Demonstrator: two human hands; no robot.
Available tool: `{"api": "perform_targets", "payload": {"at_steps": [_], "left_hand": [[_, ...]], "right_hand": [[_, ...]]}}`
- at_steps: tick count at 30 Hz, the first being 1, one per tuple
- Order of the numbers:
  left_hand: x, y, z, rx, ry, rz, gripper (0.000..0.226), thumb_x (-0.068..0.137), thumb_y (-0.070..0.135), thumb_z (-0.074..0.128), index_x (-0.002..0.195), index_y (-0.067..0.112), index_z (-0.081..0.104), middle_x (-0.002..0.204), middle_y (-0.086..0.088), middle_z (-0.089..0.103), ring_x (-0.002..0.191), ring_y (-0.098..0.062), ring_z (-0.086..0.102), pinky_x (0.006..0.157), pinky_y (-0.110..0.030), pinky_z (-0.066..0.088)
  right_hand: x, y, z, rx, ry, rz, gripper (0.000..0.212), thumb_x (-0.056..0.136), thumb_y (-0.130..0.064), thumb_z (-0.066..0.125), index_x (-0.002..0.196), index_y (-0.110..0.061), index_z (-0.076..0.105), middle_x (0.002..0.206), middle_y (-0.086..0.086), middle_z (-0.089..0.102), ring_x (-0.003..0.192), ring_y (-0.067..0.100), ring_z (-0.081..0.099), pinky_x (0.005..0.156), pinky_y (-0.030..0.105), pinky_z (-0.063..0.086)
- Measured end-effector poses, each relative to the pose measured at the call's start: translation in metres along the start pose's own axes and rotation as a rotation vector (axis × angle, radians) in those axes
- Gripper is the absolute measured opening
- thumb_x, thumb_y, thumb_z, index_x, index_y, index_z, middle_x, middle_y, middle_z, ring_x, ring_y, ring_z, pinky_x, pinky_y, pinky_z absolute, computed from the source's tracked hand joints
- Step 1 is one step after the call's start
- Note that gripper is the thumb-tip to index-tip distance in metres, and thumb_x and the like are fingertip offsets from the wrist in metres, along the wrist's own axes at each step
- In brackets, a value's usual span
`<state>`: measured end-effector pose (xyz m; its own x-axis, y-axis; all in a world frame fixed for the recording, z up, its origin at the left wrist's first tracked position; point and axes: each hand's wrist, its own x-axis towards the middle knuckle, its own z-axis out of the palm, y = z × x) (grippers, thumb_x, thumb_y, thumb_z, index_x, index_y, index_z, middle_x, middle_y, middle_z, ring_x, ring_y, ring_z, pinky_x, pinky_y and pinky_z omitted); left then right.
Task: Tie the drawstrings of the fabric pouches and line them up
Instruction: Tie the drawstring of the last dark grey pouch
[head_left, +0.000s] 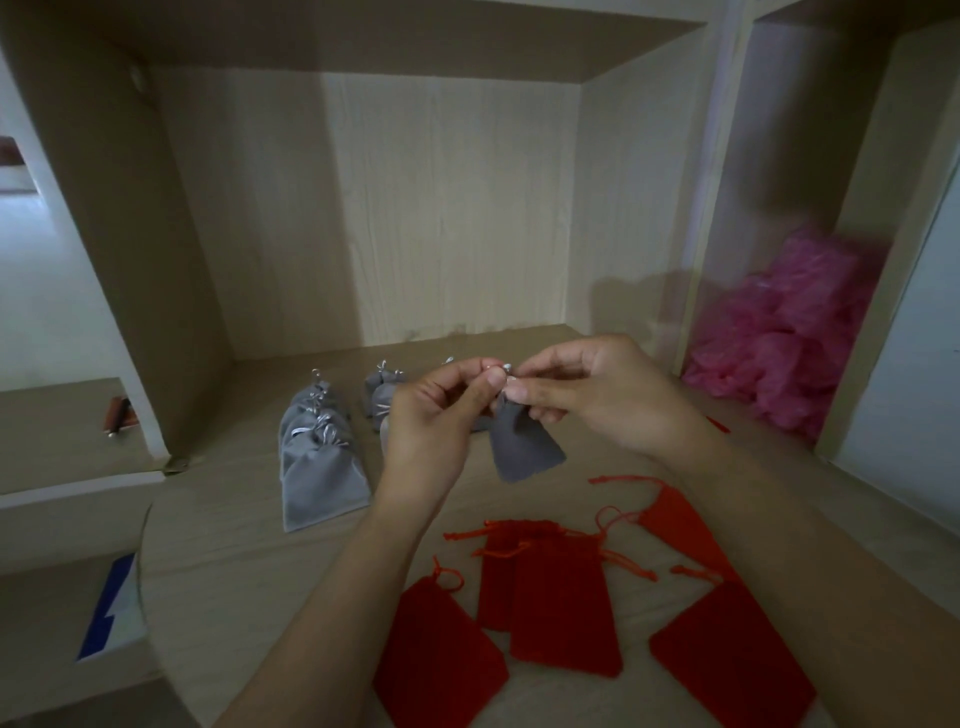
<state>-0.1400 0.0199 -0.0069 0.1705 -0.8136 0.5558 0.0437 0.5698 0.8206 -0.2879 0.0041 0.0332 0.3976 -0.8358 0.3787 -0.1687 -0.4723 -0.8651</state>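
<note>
A grey fabric pouch hangs in the air above the wooden shelf. My left hand and my right hand both pinch its silver drawstring at the pouch's gathered top. Behind my left hand, a row of tied grey pouches lies on the left, and a second row runs further back, partly hidden by my hand. Several red pouches with loose red strings lie flat in front, under my forearms.
A heap of pink pouches fills the compartment to the right, behind a vertical divider. The alcove's back wall and left side panel enclose the shelf. A small brown object lies on the lower ledge at left.
</note>
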Motion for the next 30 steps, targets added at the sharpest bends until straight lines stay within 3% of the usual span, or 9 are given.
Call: {"api": "perform_targets", "payload": {"at_steps": [4,10,14,17,20,23,26,30], "left_hand": [[-0.002,0.001,0.003,0.064,0.044,0.055,0.018,0.084,0.001,0.061,0.081,0.017,0.069,0.068,0.014,0.070,0.069,0.003,0.062,0.068,-0.013,0.050],[-0.004,0.000,0.002,0.132,0.068,0.108,0.018,0.081,0.007,0.066,0.082,0.024,0.071,0.075,0.016,0.072,0.075,0.000,0.066,0.073,-0.017,0.052],[-0.006,0.000,0.006,0.100,0.096,0.107,0.021,0.081,0.002,0.065,0.082,0.023,0.070,0.070,0.017,0.071,0.070,0.004,0.064,0.067,-0.012,0.050],[-0.005,-0.001,0.008,0.049,0.119,0.055,0.018,0.081,0.001,0.065,0.084,0.018,0.071,0.069,0.013,0.071,0.070,0.002,0.065,0.063,-0.010,0.049],[-0.004,-0.005,0.008,-0.007,0.124,-0.025,0.012,0.081,0.003,0.064,0.082,0.013,0.072,0.072,0.008,0.073,0.073,-0.004,0.067,0.068,-0.015,0.051],[-0.005,-0.009,0.011,-0.056,0.109,-0.093,0.010,0.083,0.003,0.063,0.084,0.007,0.071,0.073,0.004,0.073,0.072,-0.007,0.066,0.068,-0.017,0.053],[-0.005,-0.013,0.013,-0.063,0.116,-0.119,0.009,0.083,0.002,0.063,0.085,0.005,0.072,0.072,0.003,0.073,0.072,-0.008,0.064,0.066,-0.016,0.052],[-0.006,-0.015,0.016,-0.125,0.163,-0.159,0.010,0.084,0.002,0.063,0.085,0.006,0.072,0.074,0.001,0.073,0.073,-0.010,0.064,0.069,-0.019,0.053]], "right_hand": [[-0.002,0.002,0.002,-0.066,0.015,0.071,0.008,0.076,-0.016,0.075,0.074,-0.023,0.073,0.048,-0.006,0.060,0.046,0.000,0.050,0.047,0.012,0.040],[-0.004,0.001,0.009,-0.113,0.129,0.077,0.007,0.080,-0.014,0.073,0.084,-0.010,0.076,0.042,-0.007,0.055,0.040,-0.002,0.047,0.045,0.006,0.035],[-0.007,-0.002,0.011,-0.132,0.209,0.064,0.007,0.078,-0.012,0.074,0.083,-0.009,0.076,0.038,-0.013,0.055,0.040,-0.004,0.048,0.047,0.006,0.036],[-0.010,-0.004,0.019,-0.314,0.294,-0.013,0.006,0.078,-0.016,0.073,0.076,-0.013,0.077,0.049,-0.011,0.064,0.048,0.004,0.057,0.051,0.019,0.044],[-0.009,-0.001,0.023,-0.562,0.358,-0.113,0.015,0.080,-0.020,0.070,0.074,-0.008,0.075,0.068,0.011,0.070,0.064,0.022,0.062,0.060,0.038,0.046],[-0.007,0.006,0.021,-0.713,0.373,-0.185,0.019,0.079,-0.022,0.064,0.067,-0.010,0.074,0.060,0.008,0.067,0.056,0.023,0.059,0.049,0.035,0.042],[-0.006,0.010,0.022,-0.834,0.386,-0.227,0.034,0.078,-0.030,0.049,0.049,-0.014,0.059,0.043,0.003,0.049,0.042,0.020,0.041,0.042,0.029,0.025],[-0.003,0.015,0.029,-0.881,0.401,-0.247,0.046,0.077,-0.039,0.033,0.051,-0.013,0.060,0.048,0.008,0.054,0.045,0.026,0.046,0.043,0.034,0.035]]}}
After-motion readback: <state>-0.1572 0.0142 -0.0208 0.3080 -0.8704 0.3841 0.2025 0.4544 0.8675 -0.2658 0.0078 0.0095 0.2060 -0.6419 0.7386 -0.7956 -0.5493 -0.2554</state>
